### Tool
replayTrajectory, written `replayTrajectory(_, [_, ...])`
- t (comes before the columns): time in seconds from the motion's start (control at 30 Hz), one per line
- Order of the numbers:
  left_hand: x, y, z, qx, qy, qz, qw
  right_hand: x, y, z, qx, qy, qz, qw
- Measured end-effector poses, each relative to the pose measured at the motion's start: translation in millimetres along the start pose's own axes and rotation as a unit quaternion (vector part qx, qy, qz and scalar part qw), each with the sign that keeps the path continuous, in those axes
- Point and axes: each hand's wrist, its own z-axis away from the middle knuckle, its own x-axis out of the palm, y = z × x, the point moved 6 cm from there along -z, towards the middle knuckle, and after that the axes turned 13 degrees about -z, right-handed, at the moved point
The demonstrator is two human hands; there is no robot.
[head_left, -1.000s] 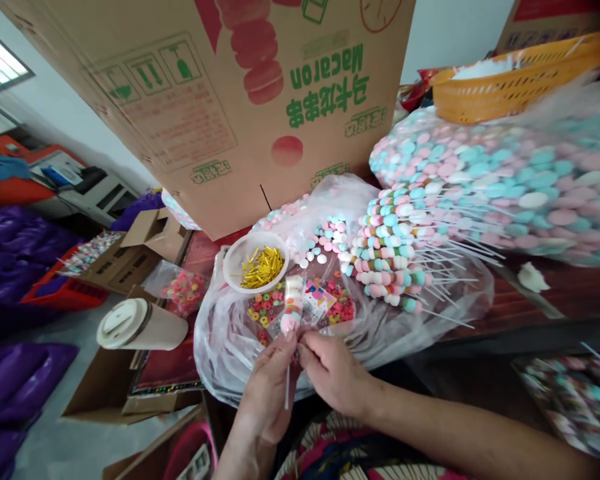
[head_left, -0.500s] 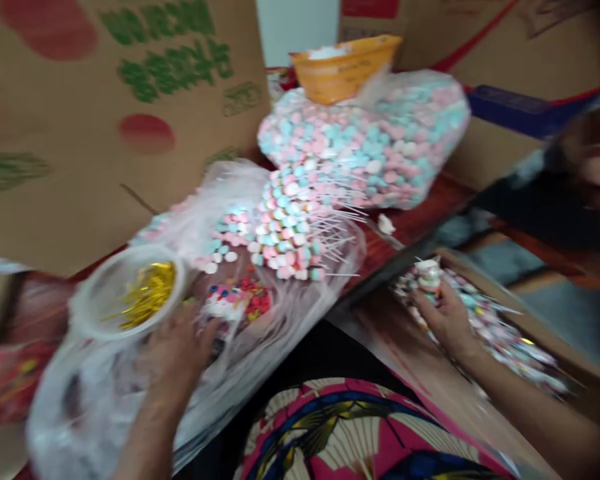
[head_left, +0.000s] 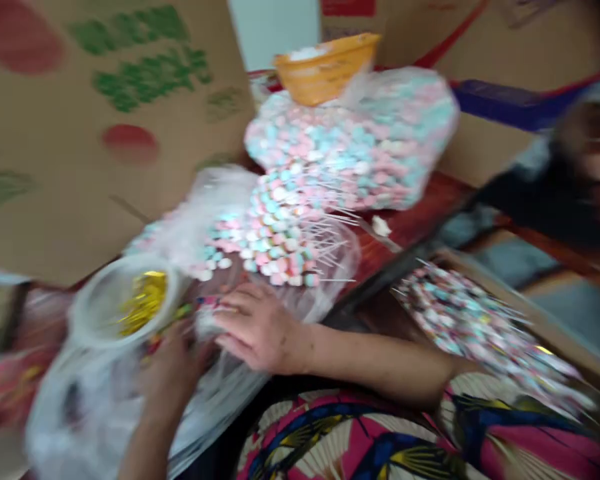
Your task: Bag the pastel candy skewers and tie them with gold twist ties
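My right hand [head_left: 263, 327] reaches left across the work surface, fingers stretched over a small white pile with dark-blue bits [head_left: 207, 319]. Its fingertips touch or nearly touch that pile. My left hand [head_left: 173, 360] is blurred beside it, just below the white plastic basket [head_left: 80, 310]; whether it holds anything is unclear. Gold twist ties [head_left: 147, 303] lie in the basket. Past my right hand, pink, blue and white marshmallow skewers [head_left: 280, 247] with white sticks lie stacked on clear plastic. Wrapped skewers [head_left: 485, 327] fill a cardboard box at the right.
A large bag of marshmallows [head_left: 380, 147] stands at the back with an orange bowl [head_left: 325, 70] on it. A tall carton [head_left: 45, 200] rises at the left. A dark table edge [head_left: 380, 273] runs between the surface and the box. Another person's blurred arm shows at far right.
My right hand has moved left from the box to the small white pile. The wrapped skewer it held is out of it. My left hand stays near the basket.
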Motion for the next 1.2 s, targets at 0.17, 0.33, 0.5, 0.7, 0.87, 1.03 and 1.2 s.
replayTrajectory(0.17, [-10.5, 2.0, 8.5, -0.029, 0.104, 0.084, 0.991, -4.8, 20.5, -0.6, 0.02, 0.078, -0.096, 0.992])
replayTrajectory(0.33, [-40.5, -6.3, 30.9, 0.095, 0.209, 0.091, 0.969, -2.2, 42.2, 0.5, 0.025, 0.086, -0.053, 0.995])
replayTrajectory(0.5, [-68.8, 1.1, 38.3, 0.221, 0.094, 0.254, 0.937, 29.2, 27.1, -35.6, 0.052, -0.094, -0.198, 0.974])
replayTrajectory(0.7, [-40.5, 2.6, 26.3, 0.073, 0.067, 0.372, 0.923, 63.3, 50.1, -7.3, 0.28, -0.028, -0.354, 0.892])
replayTrajectory(0.87, [-20.9, 18.6, 20.9, 0.045, 0.032, 0.466, 0.883, 59.0, 56.9, 8.6, 0.312, -0.096, -0.375, 0.868])
replayTrajectory(1.03, [-33.3, 32.9, 23.6, 0.139, 0.026, 0.482, 0.865, 43.3, 48.0, -1.0, 0.222, -0.063, -0.309, 0.923])
replayTrajectory(1.2, [-24.6, 39.3, 24.5, 0.148, 0.045, 0.482, 0.863, 19.6, 66.7, 7.9, 0.255, -0.019, -0.231, 0.939])
